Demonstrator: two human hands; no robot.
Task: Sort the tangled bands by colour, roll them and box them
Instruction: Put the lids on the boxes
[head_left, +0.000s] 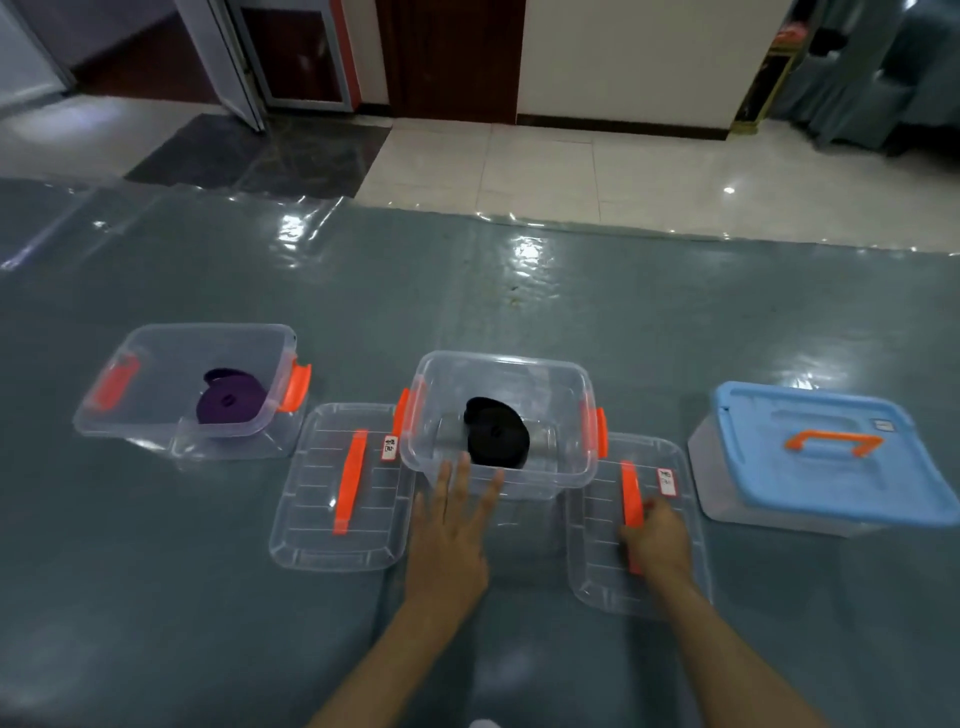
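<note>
Work surface: grey-blue mat under a glossy clear plastic sheet (363, 291), laid over a pale tiled floor.

Rolled black band (497, 434): lies flat on the bottom of the clear rectangular plastic box with orange side latches (587, 395), which sits mid-mat. The roll is roughly oval, long axis running from far-left to near-right, with a loose end curling out at the far-left.

Rolled purple band (228, 397): lies in a second clear latch box (156, 338) toward the left edge of the mat, well apart from the first. Same oval form, loose end at the far side; long axis near-left to far-right.

Clear flat lid with orange handle and small white label (343, 488): lies between the two boxes, handle running near to far. A second clear lid with orange handle (670, 525) lies just right of the black-band box, its handle also near to far.

Closed translucent box with a blue lid and orange handle (826, 457): toward the right edge of the mat, contents not visible.

Left hand (449, 535): fingers straight and spread, fingertips at the near wall of the black-band box; holds nothing.

Right hand (657, 540): fingers curled around the orange handle of the right-hand lid, gripping it.
</note>
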